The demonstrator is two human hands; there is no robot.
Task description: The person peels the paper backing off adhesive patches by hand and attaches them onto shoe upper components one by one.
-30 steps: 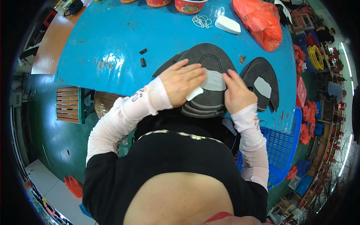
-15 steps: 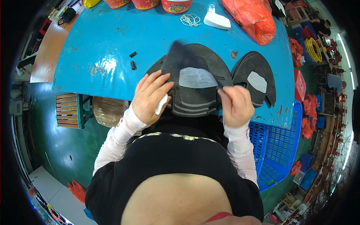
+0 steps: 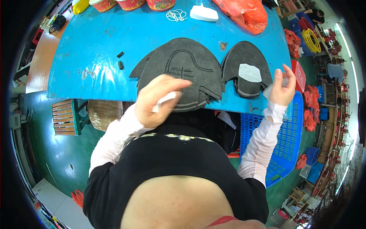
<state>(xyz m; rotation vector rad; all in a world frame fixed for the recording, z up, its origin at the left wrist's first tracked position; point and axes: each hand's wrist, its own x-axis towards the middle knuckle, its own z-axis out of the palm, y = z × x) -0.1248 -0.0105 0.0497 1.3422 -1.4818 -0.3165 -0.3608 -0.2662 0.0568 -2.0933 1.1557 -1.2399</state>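
My left hand [image 3: 158,101] is over the front left of a stack of dark grey, round-topped cut pieces [image 3: 190,57] with raised lines. Its fingers are curled around a small white strip-like object [image 3: 165,100], partly hidden by them. To the right lies a second stack of dark pieces [image 3: 244,53], topped by a whitish rectangular patch [image 3: 250,72]. My right hand [image 3: 283,87] is raised just beside that stack, fingers bent but apart. Something pale shows at its inner edge; I cannot make out what it is.
Along the far edge stand several red printed tubs [image 3: 131,3], a tangle of white cord [image 3: 176,15], a white block [image 3: 204,13] and a red plastic bag [image 3: 246,15]. Two small black pieces [image 3: 121,65] lie at the left. A blue basket [image 3: 288,133] stands below the table's right edge.
My right hand has moved from the middle stack to beyond the right stack. The piece with a pale patch is gone from the middle stack's top. The left hand stays near, still with the white object.
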